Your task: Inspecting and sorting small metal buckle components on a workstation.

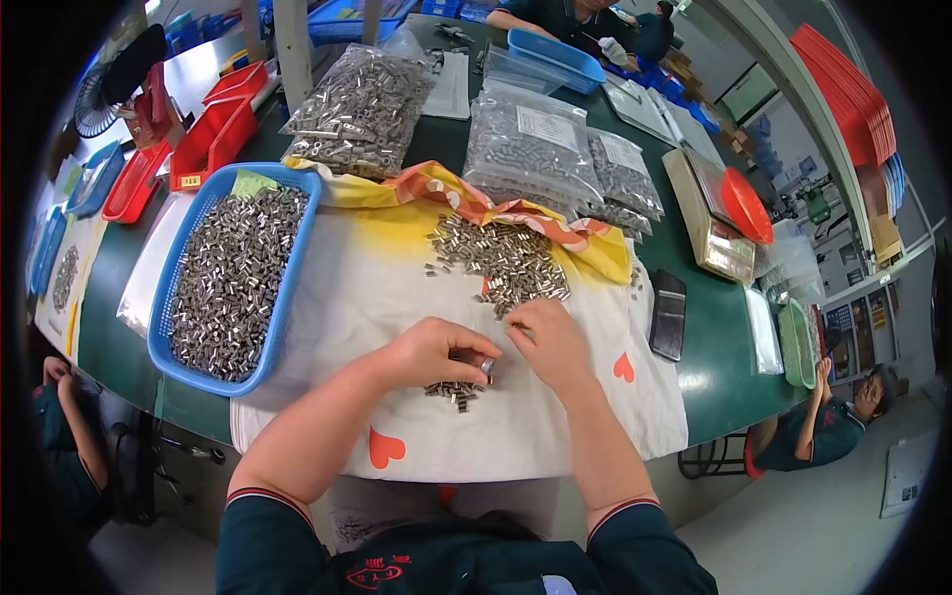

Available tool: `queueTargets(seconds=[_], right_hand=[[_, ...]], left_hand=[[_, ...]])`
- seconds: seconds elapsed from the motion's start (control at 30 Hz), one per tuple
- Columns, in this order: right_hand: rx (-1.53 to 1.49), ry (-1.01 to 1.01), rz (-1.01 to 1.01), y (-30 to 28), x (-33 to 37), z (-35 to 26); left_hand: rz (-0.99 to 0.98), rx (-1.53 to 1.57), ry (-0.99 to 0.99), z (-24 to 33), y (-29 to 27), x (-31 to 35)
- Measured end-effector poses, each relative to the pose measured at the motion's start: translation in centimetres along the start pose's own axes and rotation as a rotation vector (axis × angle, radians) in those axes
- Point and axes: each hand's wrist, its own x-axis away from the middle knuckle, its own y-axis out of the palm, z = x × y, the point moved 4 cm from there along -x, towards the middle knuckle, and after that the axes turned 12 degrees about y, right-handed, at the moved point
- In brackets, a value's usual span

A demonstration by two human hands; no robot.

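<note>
— Starting from the white cloth (pixel 397 288), what lay to its left?

— A blue basket (pixel 288 288) sat on the cloth's left edge, full of small metal tubes (pixel 233 283). Left of the basket, off the cloth, stood red trays (pixel 213 139) on the green table (pixel 714 367).

— And on the cloth itself?

— The left hand (pixel 431 352) rested near the cloth's middle, fingers curled shut around a small bundle of tubes, one shiny end showing at the fingertips (pixel 486 365). Just below that hand, on the cloth, lay a small row of sorted tubes (pixel 451 392).

— The other hand?

— The right hand (pixel 550 342) was just beside the left one, fingers bent down and pinched together at the near edge of a loose pile of tubes (pixel 501 263) on the cloth's upper middle. Whether it actually held a tube could not be told.

— Beyond the cloth?

— Above its top edge lay clear bags of tubes (pixel 531 154). To the cloth's right, a dark phone (pixel 669 315) lay on the table, then a scale (pixel 709 223) with a red dish (pixel 746 206).
</note>
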Motion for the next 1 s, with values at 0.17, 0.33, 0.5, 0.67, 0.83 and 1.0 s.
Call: queueTargets(seconds=[0.17,0.33,0.5,0.67,0.83,1.0], right_hand=[[0.06,-0.092,-0.003,0.7,0.2,0.3],[0.097,-0.142,-0.003,0.6,0.6,0.3],[0.141,-0.124,-0.002,0.9,0.3,0.1],[0.17,-0.147,0.03,0.4,-0.6,0.0],[0.022,-0.007,0.028,0.1,-0.8,0.5],[-0.548,0.306,-0.173,-0.4,0.0,0.9]], left_hand=[[-0.052,0.009,0.026,0.4,0.4,-0.1],[-0.06,-0.023,0.005,0.3,0.2,0.2],[-0.043,0.016,-0.02,0.4,-0.1,0.1],[-0.06,0.064,-0.069,0.6,-0.2,-0.4],[0.022,0.182,-0.046,-0.4,-0.3,-0.1],[0.199,0.404,-0.104,-0.9,-0.7,-0.3]])
